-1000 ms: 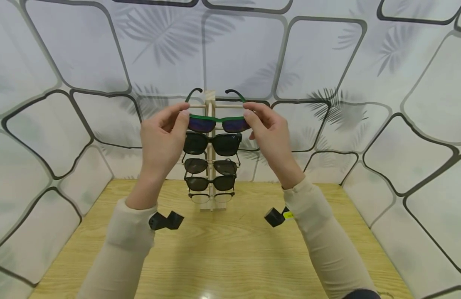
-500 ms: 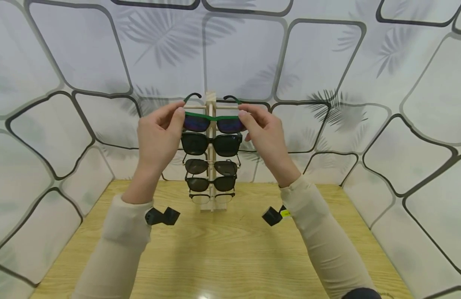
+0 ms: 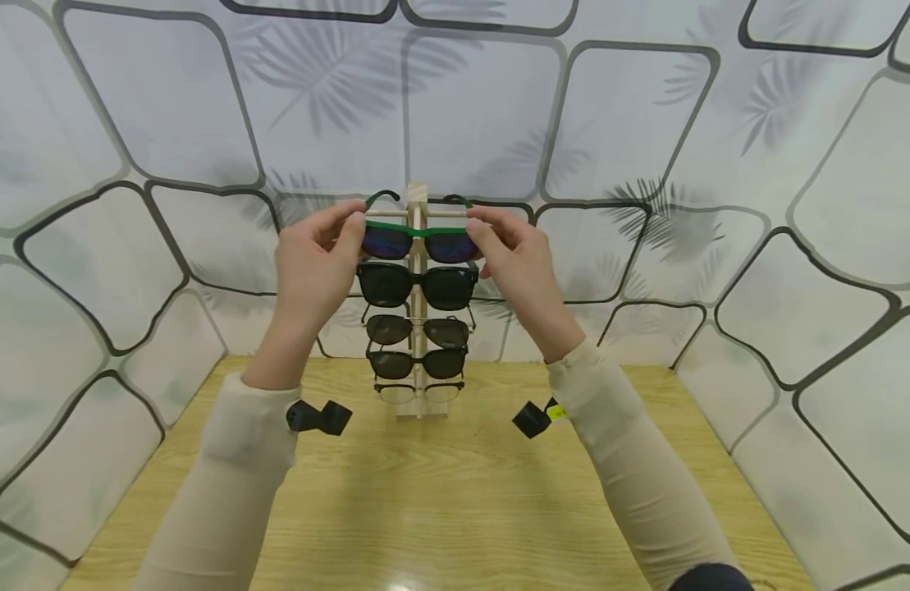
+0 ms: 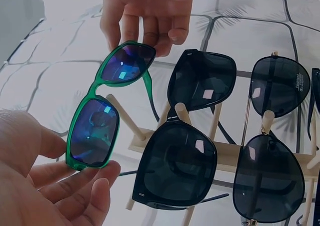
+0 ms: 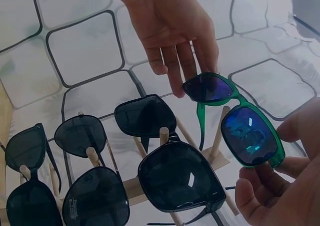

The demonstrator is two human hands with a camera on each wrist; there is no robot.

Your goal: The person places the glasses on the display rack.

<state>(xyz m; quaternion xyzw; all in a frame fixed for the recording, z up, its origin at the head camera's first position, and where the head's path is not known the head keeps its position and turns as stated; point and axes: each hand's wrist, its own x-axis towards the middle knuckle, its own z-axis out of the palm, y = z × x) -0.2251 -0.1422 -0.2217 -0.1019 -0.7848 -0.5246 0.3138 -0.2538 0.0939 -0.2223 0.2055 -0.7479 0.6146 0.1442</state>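
Green-framed sunglasses (image 3: 419, 238) with blue-violet mirrored lenses are held level at the top of a wooden eyewear stand (image 3: 418, 192). My left hand (image 3: 314, 263) pinches their left end between thumb and fingers. At the other end my right hand (image 3: 519, 263) pinches the frame the same way. Both temples are unfolded and point back toward the stand's top pegs. Just below hang black sunglasses (image 3: 418, 286) with large dark lenses. In the left wrist view the green sunglasses (image 4: 92, 131) stand beside a peg; whether they touch it I cannot tell.
Lower on the stand hang thin metal-framed sunglasses (image 3: 418, 330), another dark pair of sunglasses (image 3: 416, 362) and clear-lensed glasses (image 3: 418, 392). The stand's base rests on a wood-grain table (image 3: 425, 501). A patterned backdrop (image 3: 484, 115) encloses the back and sides.
Both hands have shifted slightly left with the green sunglasses since a second ago, so that these now sit more centrally before the stand's post. The grip looks the same.
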